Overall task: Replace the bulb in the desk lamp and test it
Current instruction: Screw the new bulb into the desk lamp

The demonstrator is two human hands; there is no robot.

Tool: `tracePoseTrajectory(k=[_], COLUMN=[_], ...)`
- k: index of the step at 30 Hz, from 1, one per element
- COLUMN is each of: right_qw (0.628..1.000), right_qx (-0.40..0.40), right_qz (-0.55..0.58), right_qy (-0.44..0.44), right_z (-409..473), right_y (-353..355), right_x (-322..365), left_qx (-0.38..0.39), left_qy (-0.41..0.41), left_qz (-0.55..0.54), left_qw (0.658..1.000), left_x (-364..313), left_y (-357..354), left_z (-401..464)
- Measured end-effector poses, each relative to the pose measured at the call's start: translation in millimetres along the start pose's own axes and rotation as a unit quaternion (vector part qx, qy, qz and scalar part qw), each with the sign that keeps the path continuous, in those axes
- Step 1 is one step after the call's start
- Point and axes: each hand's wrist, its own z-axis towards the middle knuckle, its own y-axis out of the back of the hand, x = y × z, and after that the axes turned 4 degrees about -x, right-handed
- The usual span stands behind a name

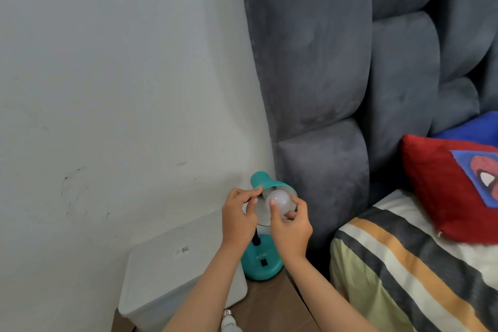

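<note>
Bulbs come in two here: nearest the camera, at 6 o'clock on the bottom edge, a spare bulb (229, 322) lies on the wooden table (265, 307) with its metal screw base pointing away, partly hidden by the left forearm. Just beside it at 7 o'clock sits a white box (177, 267) with a small printed label on its lid. Past the box, near 6 o'clock, the teal lamp base (262, 261) stands on the table, a black switch on its top face and a dark neck rising from it. Above the base, just below the middle of the view, both hands meet at the lamp head. The right hand (292, 226) is closed around a frosted white bulb (281, 203), thumb on its front and fingers curled under it; the bulb sits in the mouth of the teal shade (265, 183). The left hand (239, 213) pinches the rim of the shade between thumb and fingers. Whether the bulb is fully seated in the socket cannot be told. Farther off, a striped bedcover (420, 264) fills 4 o'clock, with a red cushion (442, 191) at 3 o'clock. Behind everything, a padded grey headboard (350, 62) rises from 12 to 2 o'clock, and a pale wall (121, 75) covers 9 to 11 o'clock.
</note>
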Motion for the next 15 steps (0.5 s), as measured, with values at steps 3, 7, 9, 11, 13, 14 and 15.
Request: tracePoseTrajectory(k=[3, 7, 9, 11, 13, 14, 15], right_qw=[1.000, 0.998, 0.999, 1.000, 1.000, 1.000, 0.999], right_qx=[0.017, 0.028, 0.025, 0.016, 0.011, 0.013, 0.017], right_qz=[-0.007, -0.032, -0.022, -0.009, -0.013, -0.025, -0.039], right_qy=[0.017, 0.051, 0.028, -0.007, -0.007, 0.001, 0.011], right_z=[-0.6, -3.3, -4.6, -3.2, -1.5, -2.5, -4.4], right_y=[-1.1, -5.9, -3.3, -2.8, -4.5, -5.2, -6.1], right_x=[5.8, 3.1, 5.9, 9.8, 11.8, 14.2, 16.3], left_qx=[-0.007, -0.013, -0.012, -0.011, -0.009, -0.009, -0.009], left_qy=[-0.004, -0.005, -0.009, -0.012, -0.012, -0.013, -0.012], left_qz=[-0.006, -0.003, -0.001, -0.003, -0.002, -0.004, -0.007], left_qw=[1.000, 1.000, 1.000, 1.000, 1.000, 1.000, 1.000], left_x=[-4.6, -2.5, -2.1, -2.1, -2.3, -2.4, -2.5], left_y=[6.5, 6.2, 5.4, 4.6, 3.7, 3.4, 3.2], left_z=[-0.1, 0.2, -0.7, -0.7, -0.9, -1.3, -1.5])
